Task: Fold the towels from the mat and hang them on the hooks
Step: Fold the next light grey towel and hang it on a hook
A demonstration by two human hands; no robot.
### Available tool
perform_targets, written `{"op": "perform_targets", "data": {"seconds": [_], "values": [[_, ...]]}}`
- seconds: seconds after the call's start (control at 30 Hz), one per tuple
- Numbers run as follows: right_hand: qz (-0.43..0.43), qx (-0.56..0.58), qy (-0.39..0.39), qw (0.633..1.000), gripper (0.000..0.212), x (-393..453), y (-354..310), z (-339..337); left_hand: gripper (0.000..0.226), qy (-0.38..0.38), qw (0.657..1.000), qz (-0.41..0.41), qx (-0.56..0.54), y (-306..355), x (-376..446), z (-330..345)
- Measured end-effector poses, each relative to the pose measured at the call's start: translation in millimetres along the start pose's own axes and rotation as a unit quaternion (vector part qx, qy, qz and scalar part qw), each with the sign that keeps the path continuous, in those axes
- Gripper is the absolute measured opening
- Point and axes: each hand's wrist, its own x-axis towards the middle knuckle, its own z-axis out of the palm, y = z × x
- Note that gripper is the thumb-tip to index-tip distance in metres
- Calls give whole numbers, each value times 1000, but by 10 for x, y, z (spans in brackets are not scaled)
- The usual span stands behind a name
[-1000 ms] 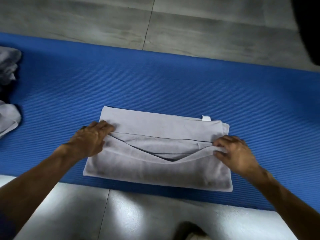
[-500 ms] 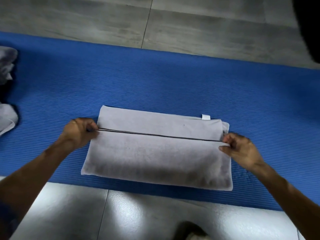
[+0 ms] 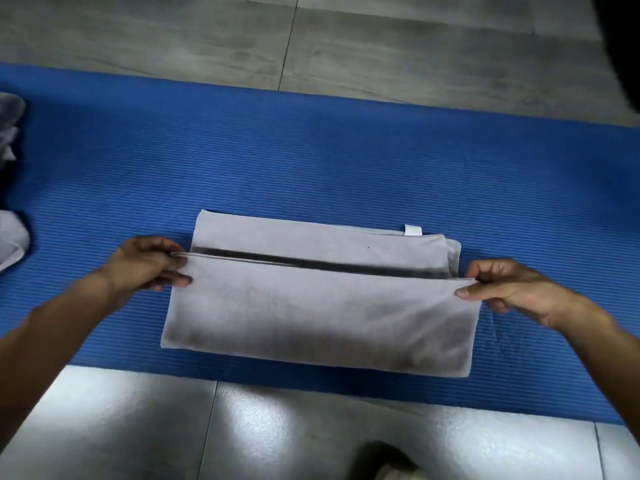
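The towel [image 3: 318, 317] lies folded near the front edge of the mat [image 3: 311, 161], about midway along it, its long side running left to right and a small white tag [image 3: 413, 230] at its far edge. The left hand [image 3: 145, 268] pinches the left end of the raised upper layers, thumb on top; the right hand [image 3: 509, 289] pinches the right end the same way, so the edge is stretched taut between them. The cloth looks light, soft and limp: it will likely sag in the middle unless kept under tension, so the two end corners seem the right places to hold. Against the frame half a second ago, the held edge has lifted clear of the layer below, a dark shadow showing under it, and the hands have drawn slightly further apart. More grey towels [image 3: 10, 237] sit at the mat's left edge.
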Motion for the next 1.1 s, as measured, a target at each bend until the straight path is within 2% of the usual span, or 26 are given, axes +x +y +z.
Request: {"op": "perform_targets", "data": {"seconds": [0.1, 0.2, 0.3, 0.47, 0.6, 0.67, 0.7, 0.77, 0.8, 0.9, 0.97, 1.0, 1.1], "values": [[12, 61, 31, 998, 32, 52, -134, -83, 18, 20, 997, 21, -65, 213, 44, -2], [27, 93, 121, 988, 18, 246, -155, -111, 25, 40, 992, 52, -104, 354, 156, 91], [51, 93, 179, 978, 19, 439, -89, -64, 27, 50, 993, 35, -102, 391, 266, 204], [26, 121, 216, 969, 5, 536, -54, -11, 30, 86, 990, 50, -103, 373, 408, 251], [17, 138, 244, 960, 5, 554, -84, 35, 28, 120, 983, 70, -123, 411, 488, 289], [15, 132, 302, 944, 7, 615, -94, 104, 26, 135, 982, 91, -93, 367, 528, 341], [3, 118, 353, 928, 10, 644, -92, 157, 21, 154, 981, 119, -17, 324, 534, 373], [-33, 14, 477, 878, 16, 646, -93, 327, 23, 201, 956, 187, 106, 206, 447, 456], [-67, -62, 512, 854, 17, 605, -101, 456, 28, 205, 940, 235, 136, 113, 391, 519], [-210, -292, 487, 796, 29, 469, -71, 927, 45, 121, 911, 355, 174, -255, 111, 729], [-243, -430, 436, 752, 38, 449, 64, 1151, 42, 115, 862, 397, 294, -578, -91, 798], [-234, -460, 412, 751, 40, 463, 150, 1202, 46, 115, 849, 394, 333, -794, -99, 784], [-149, -467, 361, 793, 49, 524, 349, 1174, 56, 116, 872, 309, 360, -1184, -238, 730]]}}
